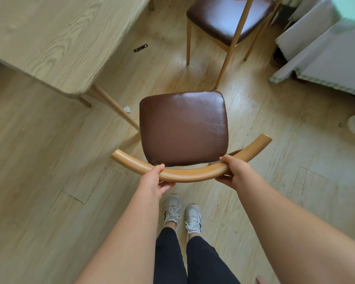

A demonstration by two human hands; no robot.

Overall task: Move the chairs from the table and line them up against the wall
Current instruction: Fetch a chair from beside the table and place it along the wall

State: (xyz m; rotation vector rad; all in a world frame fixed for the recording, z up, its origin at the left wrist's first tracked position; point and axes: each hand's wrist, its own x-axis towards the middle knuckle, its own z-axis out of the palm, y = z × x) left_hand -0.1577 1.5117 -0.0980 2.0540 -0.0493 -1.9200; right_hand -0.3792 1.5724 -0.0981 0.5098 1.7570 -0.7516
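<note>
White sneakers (182, 215) standing at 6 o'clock. Left hand (152, 180) and right hand (235, 172) wrapping fingers closed around curved backrest (190, 175) of brown-seated chair (183, 127). Wooden table (55, 37) sitting at 10 o'clock. Second chair (225, 19) standing at 1 o'clock.

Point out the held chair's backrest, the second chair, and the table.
Curved backrest (190, 175): head view, middle of the rail between the hands.
Second chair (223, 19): head view, brown seat cushion.
Table (55, 37): head view, bare wooden top.
</note>
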